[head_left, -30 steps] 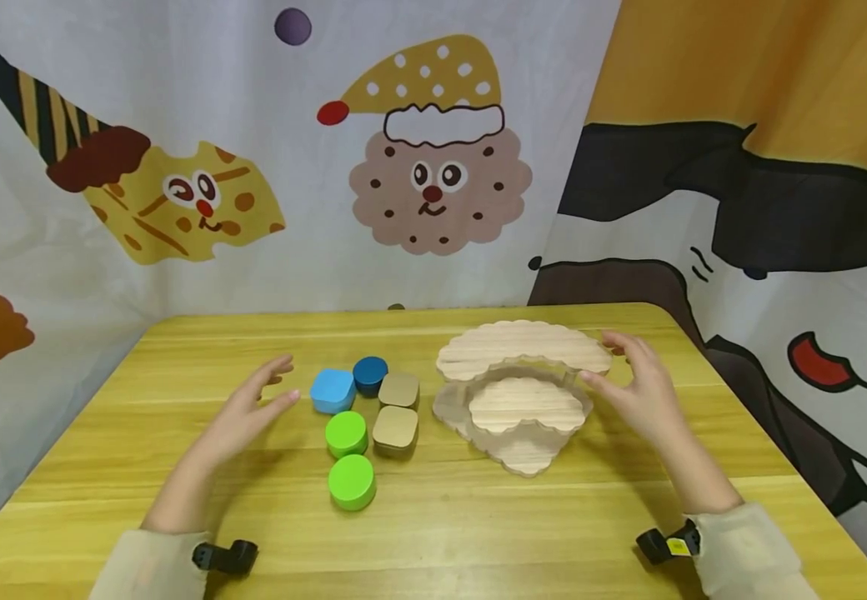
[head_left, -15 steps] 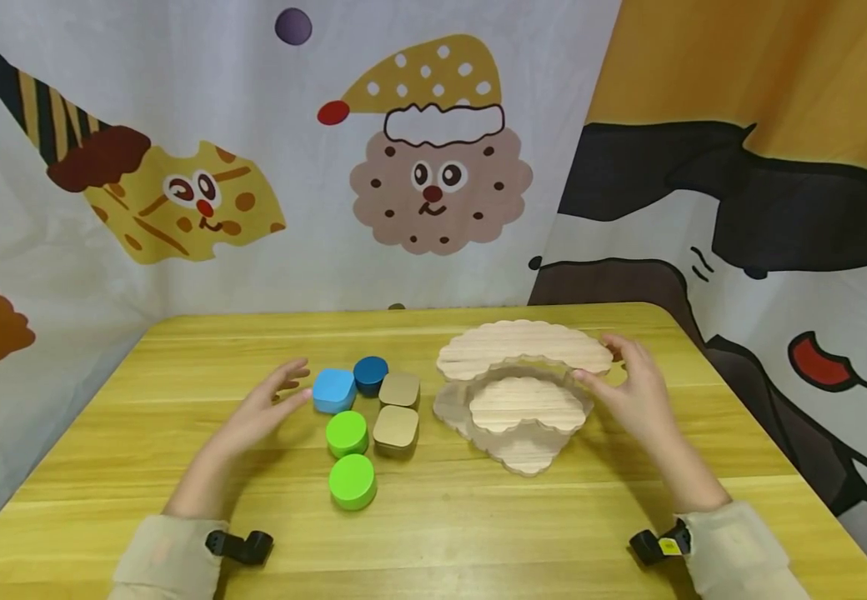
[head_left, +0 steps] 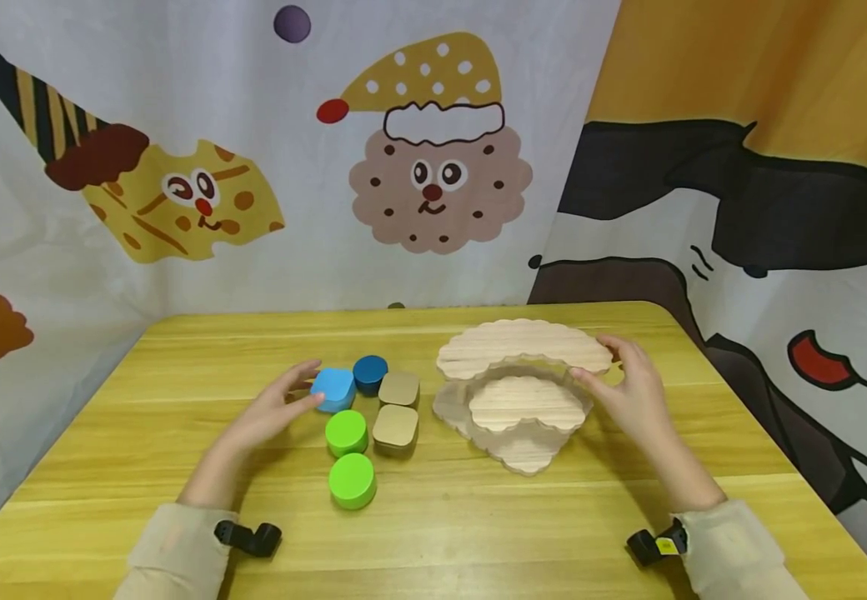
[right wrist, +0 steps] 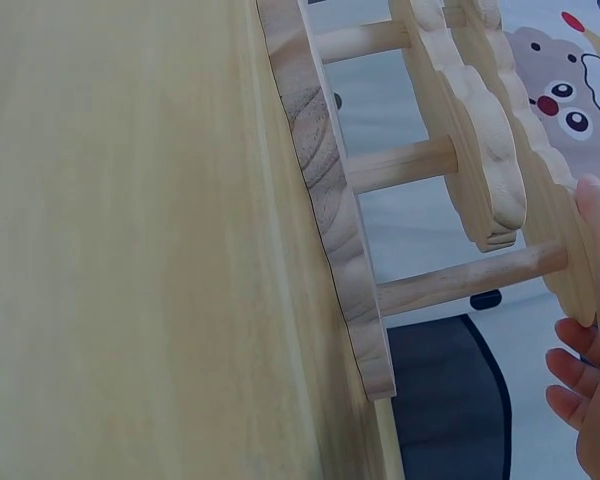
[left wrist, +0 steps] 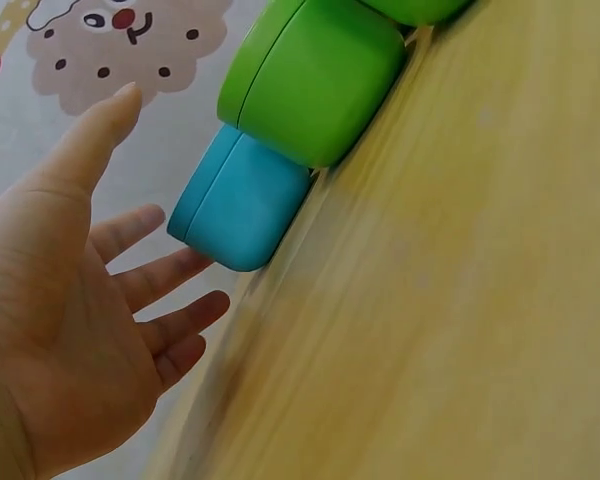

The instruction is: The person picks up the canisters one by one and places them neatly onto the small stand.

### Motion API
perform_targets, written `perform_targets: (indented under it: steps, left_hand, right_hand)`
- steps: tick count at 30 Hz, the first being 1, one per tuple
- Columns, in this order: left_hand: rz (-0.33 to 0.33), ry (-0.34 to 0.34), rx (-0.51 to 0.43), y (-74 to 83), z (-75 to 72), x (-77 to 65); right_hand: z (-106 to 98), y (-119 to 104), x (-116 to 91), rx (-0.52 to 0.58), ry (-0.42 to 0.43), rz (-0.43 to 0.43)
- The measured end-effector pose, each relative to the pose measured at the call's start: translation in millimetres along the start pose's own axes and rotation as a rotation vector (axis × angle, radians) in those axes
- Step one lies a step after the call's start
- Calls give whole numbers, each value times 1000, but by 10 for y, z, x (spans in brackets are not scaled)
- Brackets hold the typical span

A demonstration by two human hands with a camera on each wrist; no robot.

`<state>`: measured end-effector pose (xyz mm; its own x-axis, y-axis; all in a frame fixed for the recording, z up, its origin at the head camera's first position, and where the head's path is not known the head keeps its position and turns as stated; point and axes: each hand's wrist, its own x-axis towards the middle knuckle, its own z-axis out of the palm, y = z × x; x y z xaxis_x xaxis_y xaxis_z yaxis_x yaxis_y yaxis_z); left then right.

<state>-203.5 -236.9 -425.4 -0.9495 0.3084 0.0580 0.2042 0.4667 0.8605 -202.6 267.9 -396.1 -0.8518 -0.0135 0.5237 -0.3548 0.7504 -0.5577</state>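
My left hand (head_left: 268, 414) is at the left side of a light blue lidded box (head_left: 334, 388), its thumb tip overlapping the box's near edge in the head view. In the left wrist view its fingers are spread, with the fingertips right beside the blue box (left wrist: 245, 200). On the right stands a tiered wooden stand (head_left: 519, 343) with scalloped shelves joined by round posts. My right hand (head_left: 638, 390) holds the right end of its top shelf, thumb on the near side. The right wrist view shows the thumb along the shelf edge (right wrist: 560, 225) and curled fingers below.
Beside the blue box are a dark blue round tub (head_left: 370, 375), two beige boxes (head_left: 396, 427) and two bright green round tubs (head_left: 352, 481). The wooden tabletop (head_left: 478, 542) ends at a printed curtain (head_left: 246, 75) behind. Both wrists carry small black cameras.
My left hand has moved right and slightly forward, up to the light blue box. The right thumb has closed in a little on the shelf; the stand stays in place.
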Motion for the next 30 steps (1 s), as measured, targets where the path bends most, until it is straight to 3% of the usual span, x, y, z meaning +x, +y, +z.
perform_targets:
  steps: [10,30]
  left_hand:
    - [-33,-1,-7,-10,44,35]
    - [-14,53,27,-89,46,106]
  right_hand:
    - [1,-26,-1,17,-2,19]
    - [9,-31,-1,35,-12,46]
